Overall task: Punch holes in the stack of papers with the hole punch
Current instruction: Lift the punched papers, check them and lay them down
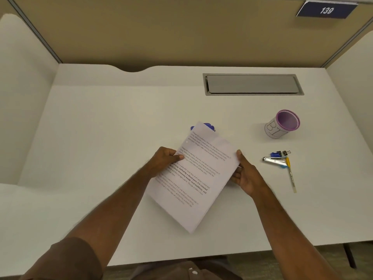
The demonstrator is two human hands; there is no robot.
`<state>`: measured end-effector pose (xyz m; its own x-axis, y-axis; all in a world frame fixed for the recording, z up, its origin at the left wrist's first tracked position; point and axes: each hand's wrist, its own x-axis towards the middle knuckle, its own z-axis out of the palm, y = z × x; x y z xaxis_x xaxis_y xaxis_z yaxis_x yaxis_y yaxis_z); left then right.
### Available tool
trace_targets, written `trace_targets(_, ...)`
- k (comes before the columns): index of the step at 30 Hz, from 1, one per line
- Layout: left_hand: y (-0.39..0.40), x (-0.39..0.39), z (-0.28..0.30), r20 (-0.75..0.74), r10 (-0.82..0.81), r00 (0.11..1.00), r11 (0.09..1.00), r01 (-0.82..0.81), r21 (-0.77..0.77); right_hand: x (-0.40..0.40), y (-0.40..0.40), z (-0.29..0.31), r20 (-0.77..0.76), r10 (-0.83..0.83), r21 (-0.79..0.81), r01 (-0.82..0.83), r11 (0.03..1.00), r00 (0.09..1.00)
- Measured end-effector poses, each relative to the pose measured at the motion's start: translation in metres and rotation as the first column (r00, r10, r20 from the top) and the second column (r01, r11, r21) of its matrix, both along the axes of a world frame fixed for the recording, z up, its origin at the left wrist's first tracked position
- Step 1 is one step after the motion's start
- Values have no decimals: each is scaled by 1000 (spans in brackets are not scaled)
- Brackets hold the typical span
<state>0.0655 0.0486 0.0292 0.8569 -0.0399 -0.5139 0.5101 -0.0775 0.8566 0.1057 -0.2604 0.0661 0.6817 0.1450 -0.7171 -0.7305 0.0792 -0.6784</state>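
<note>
A stack of printed white papers (197, 178) is held tilted above the middle of the white desk (101, 138). My left hand (164, 160) grips its left edge, thumb on top. My right hand (247, 174) grips its right edge. Behind the stack's far corner a blue hole punch (210, 126) stands on the desk, mostly hidden by the paper.
A purple-rimmed cup (282, 125) marked "B1" lies tipped at the right. In front of it lie a binder clip (283, 152), a metal tool (274, 161) and a yellow pen (290, 174). A grey cable hatch (252, 84) is set in the desk's back. Partition walls enclose three sides.
</note>
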Motion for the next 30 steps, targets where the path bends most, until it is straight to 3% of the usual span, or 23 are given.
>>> trace_targets(3, -7, -11, -2, 10, 134, 991, 989, -133, -67, -11, 12, -2, 60, -63, 44, 60, 997, 996)
trace_targets(11, -31, -29, 8, 21, 369, 929, 927, -366, -85, -33, 40, -8, 182, -9, 143, -17, 990, 983)
trace_targets(18, -39, -34, 18, 119, 414, 902, 908, -419, 22, -23, 46, -2, 285, 12, 16, -18, 1000, 958)
trace_targets(24, -36, -30, 38, 115, 358, 927, 925, -336, -176, -8, 40, 14, 374, 123, -45, -115, 992, 919)
trace_targets(30, -53, -21, 57, 285, 479, 830, 870, -491, -35, -4, 43, 37, 558, 156, -105, -118, 987, 815)
